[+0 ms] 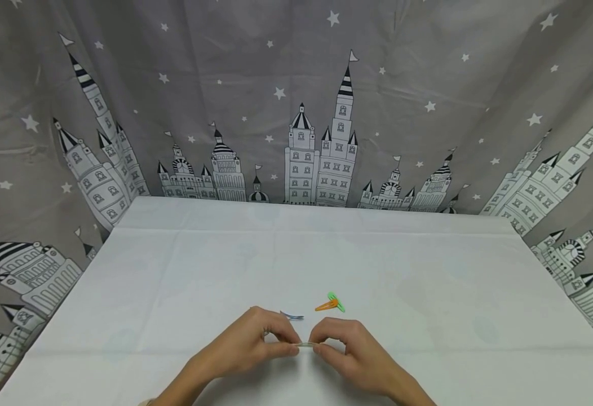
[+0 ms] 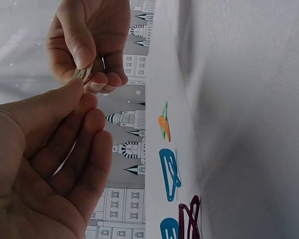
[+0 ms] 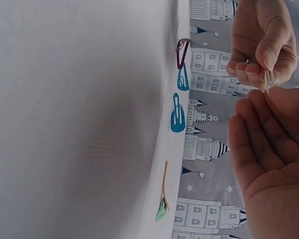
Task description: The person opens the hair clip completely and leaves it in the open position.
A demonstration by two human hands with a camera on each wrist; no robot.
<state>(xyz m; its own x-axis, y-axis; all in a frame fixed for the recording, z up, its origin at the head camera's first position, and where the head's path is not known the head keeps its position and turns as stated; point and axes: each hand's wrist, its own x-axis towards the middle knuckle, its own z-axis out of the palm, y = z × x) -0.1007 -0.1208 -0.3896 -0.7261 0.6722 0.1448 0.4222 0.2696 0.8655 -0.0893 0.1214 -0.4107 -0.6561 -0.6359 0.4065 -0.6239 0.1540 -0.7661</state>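
Observation:
Between my two hands is a pale, cream-coloured snap hair clip [image 1: 305, 344], held above the white table. My left hand [image 1: 248, 345] pinches one end between thumb and index finger, and my right hand [image 1: 358, 354] pinches the other end the same way. In the left wrist view, the hair clip [image 2: 83, 73] shows as a narrow, slotted strip, partly covered by fingertips. The right wrist view shows the clip [image 3: 270, 81] nearly edge-on. I cannot tell whether it is snapped open or closed.
Beyond my hands, an orange hair clip [image 1: 327, 305] lies across a green one [image 1: 333, 296]. Blue clips [image 2: 169, 174] and a maroon clip [image 2: 190, 219] lie farther left, mostly behind my left hand in the head view. A grey castle-print curtain [image 1: 256, 67] hangs behind the table [image 1: 215, 265].

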